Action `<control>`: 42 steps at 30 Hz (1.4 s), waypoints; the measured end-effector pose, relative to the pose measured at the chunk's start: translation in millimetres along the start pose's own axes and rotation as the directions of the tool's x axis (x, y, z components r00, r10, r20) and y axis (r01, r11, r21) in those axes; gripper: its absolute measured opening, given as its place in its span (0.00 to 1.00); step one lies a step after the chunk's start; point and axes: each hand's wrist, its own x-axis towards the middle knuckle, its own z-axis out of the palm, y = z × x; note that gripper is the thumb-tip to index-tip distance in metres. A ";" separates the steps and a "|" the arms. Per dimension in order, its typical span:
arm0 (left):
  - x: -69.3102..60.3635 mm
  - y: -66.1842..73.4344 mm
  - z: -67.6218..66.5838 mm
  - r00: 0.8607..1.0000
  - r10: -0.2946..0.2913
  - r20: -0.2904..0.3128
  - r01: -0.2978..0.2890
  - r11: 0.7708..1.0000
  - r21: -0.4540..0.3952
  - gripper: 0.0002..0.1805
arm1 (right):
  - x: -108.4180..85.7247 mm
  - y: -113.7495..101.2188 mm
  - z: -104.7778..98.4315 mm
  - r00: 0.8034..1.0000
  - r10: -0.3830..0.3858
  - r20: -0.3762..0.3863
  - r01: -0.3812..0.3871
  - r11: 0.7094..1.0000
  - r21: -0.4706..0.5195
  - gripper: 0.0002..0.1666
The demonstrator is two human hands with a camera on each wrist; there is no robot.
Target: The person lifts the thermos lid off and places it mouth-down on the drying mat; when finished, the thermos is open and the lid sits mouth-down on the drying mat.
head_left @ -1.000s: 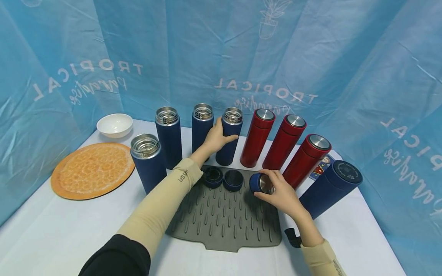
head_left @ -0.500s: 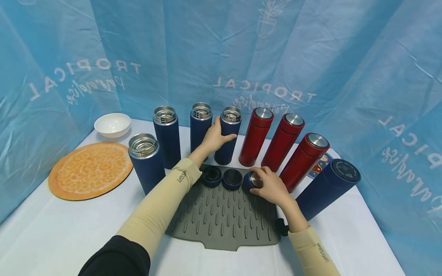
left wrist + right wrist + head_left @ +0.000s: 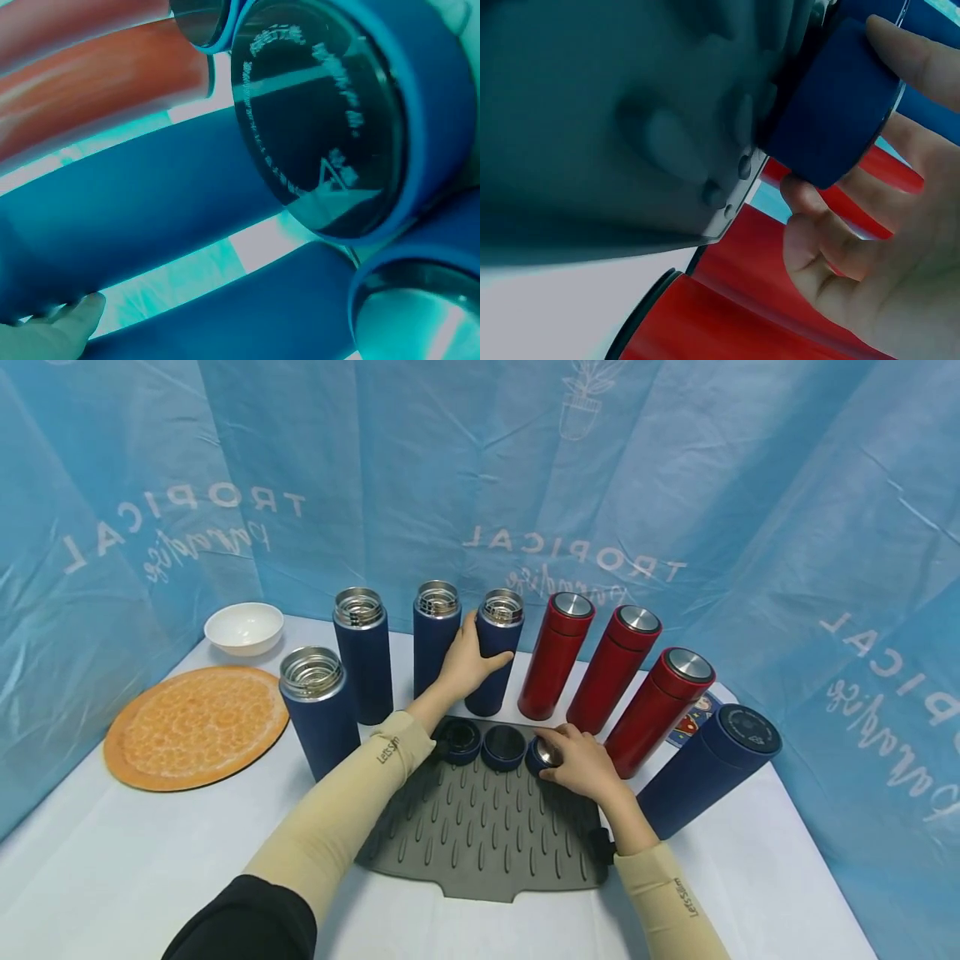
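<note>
My left hand (image 3: 463, 664) grips the upper body of an open navy thermos bottle (image 3: 501, 637), its steel mouth uncovered. My right hand (image 3: 581, 764) holds a navy bottle lid (image 3: 832, 112) at the far right edge of the grey ridged mat (image 3: 487, 835), thumb on one side and fingers on the other; steel shows on its upper face in the head view. Beside it on the mat are two more lids, one in the middle (image 3: 503, 747) and one at the left (image 3: 459, 742). The left wrist view shows a black lid face (image 3: 322, 127) with white print up close.
Three other open navy bottles (image 3: 363, 668) stand to the left. Three capped red bottles (image 3: 555, 660) and a capped navy bottle (image 3: 705, 777) stand to the right. A white bowl (image 3: 244, 631) and a round orange board (image 3: 198, 727) lie at the far left.
My right hand has moved left and down with the lid, bringing it onto the mat close to the middle lid. The left hand has stayed on its bottle.
</note>
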 end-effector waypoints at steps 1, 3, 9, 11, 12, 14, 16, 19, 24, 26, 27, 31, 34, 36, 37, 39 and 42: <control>-2.5 0.1 -1.0 1.000 0.007 -0.006 -0.007 1.000 0.000 0.51 | 0.4 0.1 0.1 1.000 -0.002 0.007 0.002 1.000 -0.003 0.38; -8.5 0.0 -3.3 1.000 0.025 -0.011 -0.025 1.000 -0.011 0.50 | 1.3 0.0 -0.1 1.000 -0.005 0.019 0.005 1.000 -0.001 0.38; -37.0 -8.8 -15.0 0.998 0.068 0.003 -0.067 0.994 -0.090 0.44 | 2.1 -0.2 -0.6 0.999 0.011 0.041 -0.013 0.999 0.046 0.39; -49.2 -16.1 -20.5 0.996 0.081 0.021 -0.079 0.993 -0.085 0.41 | 2.0 -0.3 -0.5 0.999 0.011 0.042 -0.013 0.998 0.054 0.39; -55.6 -20.1 -23.4 0.996 0.085 0.031 -0.083 0.994 -0.069 0.39 | 2.2 -0.3 -0.5 0.999 0.008 0.039 -0.010 0.998 0.055 0.39; -67.5 -28.5 -28.2 0.995 0.090 0.049 -0.088 0.996 -0.027 0.35 | 2.3 0.7 -0.6 0.999 0.002 0.034 -0.004 0.999 0.052 0.39; -78.8 -36.4 -31.9 0.995 0.080 0.067 -0.081 0.997 0.017 0.32 | 2.3 1.7 -0.7 0.999 0.001 0.032 -0.003 0.999 0.052 0.39; -93.5 -46.7 -35.2 0.994 0.070 0.083 -0.076 0.994 0.076 0.30 | 1.8 3.0 -0.3 0.999 0.010 0.032 -0.011 0.999 0.052 0.39; -108.8 -59.6 -36.9 0.992 0.092 0.085 -0.106 0.979 0.176 0.28 | 1.9 3.0 0.8 0.999 0.012 0.032 -0.014 0.998 0.060 0.39; -112.3 -64.1 -37.6 0.992 0.102 0.073 -0.115 0.972 0.205 0.27 | 2.7 2.5 1.1 0.999 0.004 0.032 -0.006 0.998 0.066 0.39; -113.6 -66.2 -38.1 0.992 0.109 0.065 -0.121 0.968 0.218 0.27 | 3.0 2.2 0.9 0.999 0.000 0.033 -0.003 0.998 0.069 0.39; -116.6 -74.7 -39.2 0.992 0.121 0.045 -0.128 0.964 0.234 0.26 | 2.7 1.7 -1.9 0.999 0.001 0.039 -0.005 0.996 0.087 0.38; -116.9 -78.7 -39.9 0.992 0.121 0.037 -0.126 0.966 0.224 0.26 | 1.9 0.3 -7.9 1.000 0.018 0.001 -0.018 0.988 0.152 0.36; -116.4 -79.6 -40.2 0.992 0.116 0.040 -0.122 0.969 0.214 0.25 | 2.3 -2.6 -13.2 0.996 0.057 -0.064 -0.040 0.969 0.243 0.33; -116.4 -80.2 -40.2 0.992 0.115 0.046 -0.122 0.970 0.210 0.26 | 3.1 -4.7 -15.6 0.991 0.077 -0.106 -0.042 0.953 0.301 0.32; -116.7 -81.1 -40.1 0.992 0.111 0.059 -0.120 0.972 0.200 0.26 | 5.4 -9.9 -20.0 0.973 0.129 -0.189 -0.036 0.902 0.431 0.31; -117.6 -82.8 -39.8 0.992 0.104 0.078 -0.117 0.976 0.184 0.27 | 12.4 -17.6 -24.0 0.935 0.219 -0.281 -0.004 0.796 0.605 0.35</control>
